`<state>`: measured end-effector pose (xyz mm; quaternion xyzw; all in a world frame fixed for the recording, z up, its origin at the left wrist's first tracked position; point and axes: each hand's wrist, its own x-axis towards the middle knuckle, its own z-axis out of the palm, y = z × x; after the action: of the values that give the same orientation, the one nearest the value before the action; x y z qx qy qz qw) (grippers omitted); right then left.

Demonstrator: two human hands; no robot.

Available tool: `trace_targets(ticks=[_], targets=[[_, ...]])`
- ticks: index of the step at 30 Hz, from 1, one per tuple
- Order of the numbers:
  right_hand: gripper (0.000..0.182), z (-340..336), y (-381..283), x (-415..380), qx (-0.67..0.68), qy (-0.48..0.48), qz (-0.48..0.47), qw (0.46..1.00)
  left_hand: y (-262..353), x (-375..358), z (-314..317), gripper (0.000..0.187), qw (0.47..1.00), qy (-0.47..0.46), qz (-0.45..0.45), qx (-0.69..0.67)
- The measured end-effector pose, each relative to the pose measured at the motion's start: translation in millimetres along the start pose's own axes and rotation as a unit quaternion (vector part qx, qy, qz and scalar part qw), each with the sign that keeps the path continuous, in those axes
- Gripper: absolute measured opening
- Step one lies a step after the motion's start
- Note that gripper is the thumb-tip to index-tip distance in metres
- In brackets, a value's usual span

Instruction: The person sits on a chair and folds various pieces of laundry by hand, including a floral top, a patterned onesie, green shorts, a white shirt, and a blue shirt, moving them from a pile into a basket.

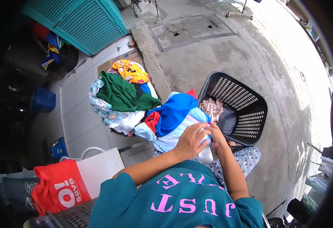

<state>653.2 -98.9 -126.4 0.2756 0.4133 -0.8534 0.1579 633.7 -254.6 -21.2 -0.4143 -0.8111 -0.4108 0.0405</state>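
Observation:
Across my lap lies a light blue garment (189,121), with a royal blue cloth (174,116) and red pieces (152,122) on top of it. My left hand (192,140) rests over the garment's near right edge, fingers bent towards the other hand. Close beside it, my right hand (216,136) pinches the same edge. The fingertips partly hide each other. Left of my lap, a heaped pile of clothes holds a dark green cloth (117,91), an orange printed one (134,72) and white pieces (126,123).
A black perforated laundry basket (255,121) stands at my right with a pink printed cloth (212,108) in it. At lower left are a red bag (62,182) and a white surface (103,165). A blue basket (43,99) and teal louvred doors (90,28) are farther back.

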Motion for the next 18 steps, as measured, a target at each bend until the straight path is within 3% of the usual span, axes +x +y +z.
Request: trace_targets(ticks=[2, 3, 4, 6, 8, 9, 12, 15, 18], targets=[[0.026, 3.5, 11.1, -1.6, 0.035, 0.024, 0.018, 0.999, -31.8, 11.0, -9.9, 0.05, 0.98, 0.059, -0.117, 0.149], [0.026, -0.1, 21.2, 3.3, 0.04, 0.031, 0.011, 0.999, -51.0, 8.1, -10.0, 0.055, 0.962, 0.046, -0.179, 0.199], [0.025, -1.5, 28.6, 7.4, 0.068, 0.033, 0.004, 0.997, -80.2, -7.4, -2.0, 0.052, 0.952, -0.009, -0.24, 0.192], [0.023, -0.3, 34.7, 11.4, 0.118, 0.029, -0.018, 0.992, -91.7, -10.1, -14.9, 0.024, 0.961, -0.032, -0.201, 0.188], [0.021, 5.4, 35.7, 9.4, 0.152, 0.031, -0.027, 0.988, -107.2, -7.1, -26.6, 0.018, 0.943, 0.05, -0.311, 0.111], [0.02, 8.1, 33.1, 9.0, 0.168, 0.036, -0.03, 0.985, -124.4, -6.2, -40.3, 0.015, 0.93, 0.143, -0.339, -0.003], [0.019, 11.0, 23.5, -5.5, 0.197, 0.043, -0.048, 0.978, -143.8, 5.2, -116.0, 0.02, 0.846, 0.375, -0.357, -0.128], [0.017, 6.2, 3.7, -31.4, 0.213, 0.073, -0.078, 0.971, -151.4, 7.8, -212.9, 0.025, 0.819, 0.465, -0.334, -0.033], [0.017, -24.8, -12.9, -51.6, 0.175, 0.09, -0.117, 0.973, -181.4, -7.5, -272.0, 0.026, 0.827, 0.437, -0.35, 0.044]])
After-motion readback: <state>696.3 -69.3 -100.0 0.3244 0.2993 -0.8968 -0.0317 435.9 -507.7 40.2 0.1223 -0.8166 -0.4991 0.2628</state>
